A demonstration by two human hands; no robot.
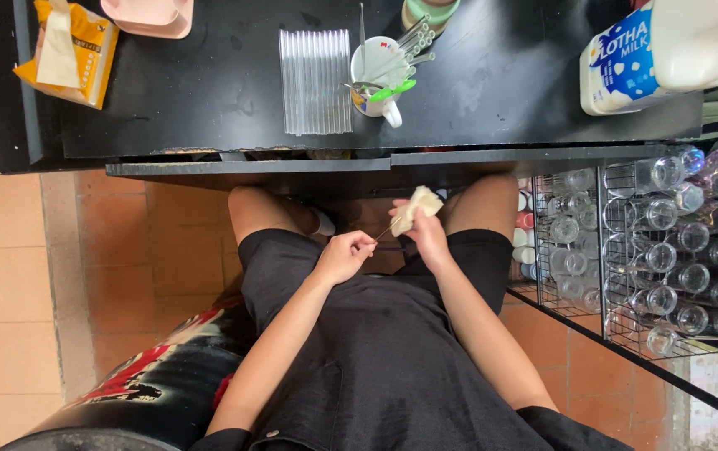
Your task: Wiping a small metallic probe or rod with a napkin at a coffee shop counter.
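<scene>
Seated at a black counter, I hold both hands over my lap. My left hand (344,255) pinches the near end of a thin clear glass straw (382,233). My right hand (427,234) grips a crumpled cream cloth (416,208) that is wrapped around the straw's far end. Both hands are just below the counter's front edge, close together. On the counter above stands a white mug (377,78) with several glass straws and a green-handled tool in it.
A row of clear straws (315,80) lies left of the mug. A yellow tissue pack (69,48) and a pink tray (150,15) are at the back left, a milk jug (668,54) at the right. A wire rack of glass bottles (651,250) stands to my right.
</scene>
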